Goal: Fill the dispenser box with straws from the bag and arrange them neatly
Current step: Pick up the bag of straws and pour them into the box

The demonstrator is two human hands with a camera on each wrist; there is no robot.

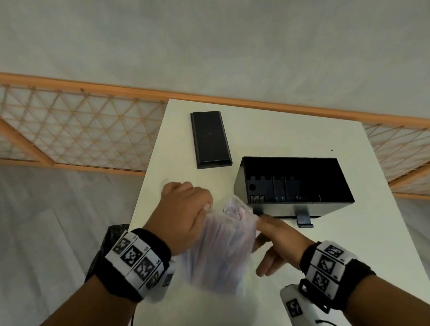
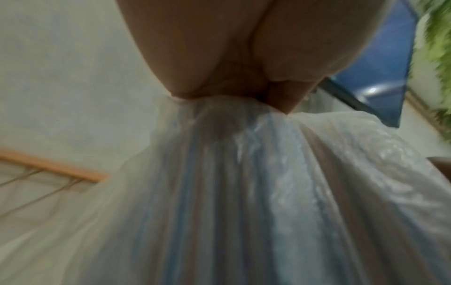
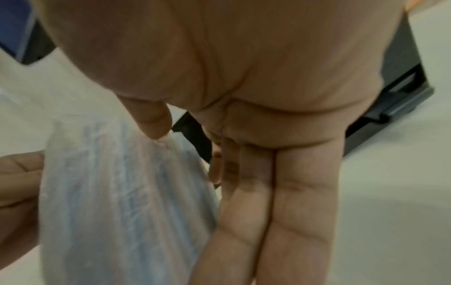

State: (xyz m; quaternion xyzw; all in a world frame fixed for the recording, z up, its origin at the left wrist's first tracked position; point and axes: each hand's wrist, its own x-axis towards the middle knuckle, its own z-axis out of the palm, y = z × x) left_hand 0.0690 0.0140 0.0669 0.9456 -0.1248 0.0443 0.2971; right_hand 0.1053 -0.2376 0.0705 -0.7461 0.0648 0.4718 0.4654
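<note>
Left hand [image 1: 186, 211], fingers curled, grips the gathered top of the clear plastic bag [image 1: 221, 247] from the left. Right hand [image 1: 275, 242], fingers straight and held together, lies against the bag's right side; its thumb tip touches the film in the right wrist view, and whether it pinches cannot be told. Straws [image 1: 232, 208], pale blue and pink, stand lengthwise inside the blurred bag, ends showing at its mouth. The bag hangs above the near left part of the white table [image 1: 362, 230], just beside the dispenser box [image 1: 294, 181], black, open-topped, no straws visible inside. Its black lid [image 1: 210, 139] lies flat farther back, apart. Bare tabletop extends right of the hand to the table's edge.
</note>
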